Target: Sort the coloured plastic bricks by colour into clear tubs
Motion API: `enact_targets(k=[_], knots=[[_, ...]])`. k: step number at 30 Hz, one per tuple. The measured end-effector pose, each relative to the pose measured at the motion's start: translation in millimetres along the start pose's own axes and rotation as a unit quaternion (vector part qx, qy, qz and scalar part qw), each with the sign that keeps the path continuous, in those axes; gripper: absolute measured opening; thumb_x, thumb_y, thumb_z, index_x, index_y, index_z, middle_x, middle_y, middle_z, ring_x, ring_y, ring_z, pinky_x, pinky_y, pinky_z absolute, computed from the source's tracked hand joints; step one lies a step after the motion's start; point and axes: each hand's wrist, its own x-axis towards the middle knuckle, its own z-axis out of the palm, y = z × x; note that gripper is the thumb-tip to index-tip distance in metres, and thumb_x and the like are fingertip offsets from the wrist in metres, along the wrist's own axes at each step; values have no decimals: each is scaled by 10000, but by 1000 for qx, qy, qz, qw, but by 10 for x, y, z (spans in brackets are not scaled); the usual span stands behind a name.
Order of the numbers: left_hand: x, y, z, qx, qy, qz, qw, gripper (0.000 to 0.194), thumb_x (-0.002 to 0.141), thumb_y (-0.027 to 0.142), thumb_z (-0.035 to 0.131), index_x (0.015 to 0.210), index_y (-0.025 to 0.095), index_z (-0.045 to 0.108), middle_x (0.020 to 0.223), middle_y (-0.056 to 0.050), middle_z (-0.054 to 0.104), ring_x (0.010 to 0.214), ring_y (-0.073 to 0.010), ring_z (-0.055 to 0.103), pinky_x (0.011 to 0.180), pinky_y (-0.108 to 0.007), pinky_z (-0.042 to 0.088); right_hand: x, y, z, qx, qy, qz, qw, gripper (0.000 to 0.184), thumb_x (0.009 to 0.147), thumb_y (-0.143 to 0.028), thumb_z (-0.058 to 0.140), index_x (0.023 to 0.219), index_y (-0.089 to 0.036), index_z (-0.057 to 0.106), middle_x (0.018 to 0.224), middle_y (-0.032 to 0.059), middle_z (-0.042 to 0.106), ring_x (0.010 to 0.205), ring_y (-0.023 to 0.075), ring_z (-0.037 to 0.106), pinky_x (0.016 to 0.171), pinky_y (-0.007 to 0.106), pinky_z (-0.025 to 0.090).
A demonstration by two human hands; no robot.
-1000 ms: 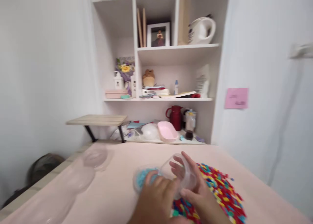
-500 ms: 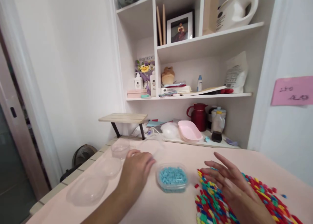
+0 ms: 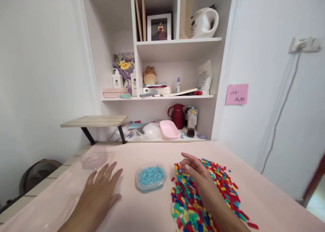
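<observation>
Right now, have the left hand (image 3: 98,193) spread wide, palm down, low over the left part of the pink-covered tabletop (image 3: 142,211), with nothing visible in its grasp. Cannot tell whether touching the surface. Near it, see a row of clear plastic containers (image 3: 93,157), partly lost in glare and partly behind the fingers.

Have the right hand (image 3: 199,178) loosely half open above the multicoloured pieces (image 3: 188,198) – fingers slightly bent, thumb close to the index finger, nothing visible between them. Find those small red, yellow, green, blue and white bits heaped in a wide, flat spread, partly hidden by the forearm.

Between the hands, find a clear tub (image 3: 151,188) upright on the tabletop, well filled with small light-blue pieces (image 3: 151,175), touched by neither hand. Just beside the heap, on the side toward the tub, spot a stray red piece (image 3: 173,179).

Behind, on the lowest level of the white shelving, see a pink tray (image 3: 170,130) tilted toward the front, a red jug (image 3: 177,117) and a clear bottle (image 3: 191,122) with a yellow cap (dark liquid low inside). At the back left, see a slatted wooden stand (image 3: 93,121) on black legs. On the right wall, read "250" on a pink note (image 3: 237,94) – second line too unclear to make out.
</observation>
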Motion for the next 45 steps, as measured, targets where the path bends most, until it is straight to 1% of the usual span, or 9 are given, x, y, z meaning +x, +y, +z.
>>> enact_targets(k=[5,10,17,24,28,34,38,41,45], knots=[[74,389,223,-199,201,33,959,509,933,357,395,1431,268,439,1559,-79,344,1441,-260,288,1127,-497,321,36,101,6,-59,-18,2,998,535,823,-548,635,1294,-297,597,1336,69,588,1274,268,500,1094,428,350],[407,757,614,-400,167,-47,900,560,944,436,346,1455,208,370,1578,-126,247,1465,-263,222,1161,-486,273,110,288,-22,-153,-27,14,988,669,783,-640,609,1331,-258,579,1475,75,466,1396,271,353,1168,431,230],[703,792,1067,-565,81,-267,776,632,911,463,385,1447,138,304,1535,-199,299,1460,-274,243,1166,-416,261,484,294,312,-251,-87,2,964,697,836,-668,483,1342,-194,549,1438,117,498,1362,268,402,1154,440,237],[677,796,1236,-663,67,-249,703,526,907,374,425,1376,137,414,1369,-172,548,1284,-217,526,1040,-319,444,706,802,730,-252,-111,34,961,496,892,-555,432,1111,-178,668,1082,81,688,1036,253,604,962,423,432],[658,858,1271,-659,67,-250,706,491,881,357,446,1331,166,494,1338,-130,569,1253,-262,532,1081,-440,391,677,872,742,-229,-92,38,968,400,897,-446,434,1103,-192,663,970,50,694,903,225,619,843,384,478],[669,891,1265,-677,88,-251,686,470,810,326,463,1245,183,572,1128,-91,656,981,-229,648,902,-396,507,637,719,794,-233,-93,36,967,349,882,-283,393,1065,-198,678,977,48,713,904,209,649,827,347,491],[641,918,1165,-670,98,-259,689,501,786,331,501,1262,188,561,1107,-73,659,995,-221,649,905,-374,510,615,678,792,-344,-90,4,935,350,871,-194,386,1026,-236,698,1008,23,724,948,208,646,864,330,468],[602,960,1017,-688,73,-284,664,555,827,428,503,1333,199,493,1061,-81,679,940,-223,671,854,-380,529,608,655,792,-413,-97,17,905,378,878,-158,373,1056,-269,687,939,13,726,891,209,656,820,322,468],[582,949,893,-684,63,-296,663,468,836,512,492,1177,209,599,1101,-83,682,1012,-234,651,879,-369,513,567,564,816,-469,-90,-14,879,387,924,-178,356,1166,-273,642,1060,53,700,993,228,636,877,354,456]])
